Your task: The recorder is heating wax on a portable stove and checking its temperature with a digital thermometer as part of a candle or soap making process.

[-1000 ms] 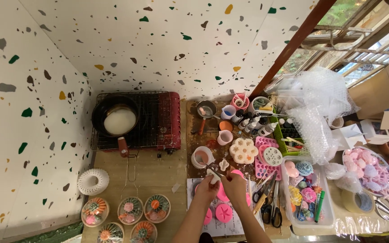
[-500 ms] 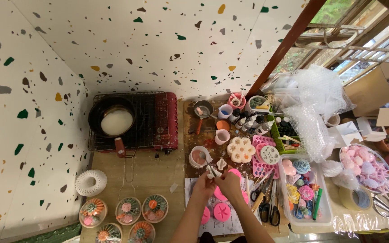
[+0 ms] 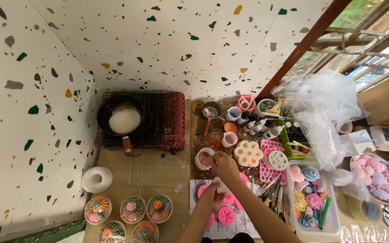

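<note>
My left hand (image 3: 211, 196) is closed around a small white moulded piece (image 3: 220, 185), held just above a sheet of paper (image 3: 198, 210) that carries round pink moulds (image 3: 226, 215). My right hand (image 3: 225, 165) reaches forward to the rim of a white cup of pink liquid (image 3: 202, 160). Its fingers are pinched there, apparently on a thin stick that is mostly hidden by the hand. A cream flower-shaped mould (image 3: 247, 153) lies just right of that hand.
A red camping stove (image 3: 160, 121) holds a black pan of white liquid (image 3: 123, 119) at the back left. Decorated round pieces (image 3: 132, 209) and a white ring (image 3: 96, 179) sit front left. Small cups and bottles, a clear box of coloured shapes (image 3: 314, 198) and bubble wrap (image 3: 325, 112) crowd the right.
My hands were together over the paper, working the white piece with the stick. My right hand has moved forward to the cup, and my left hand has dropped back slightly with the piece.
</note>
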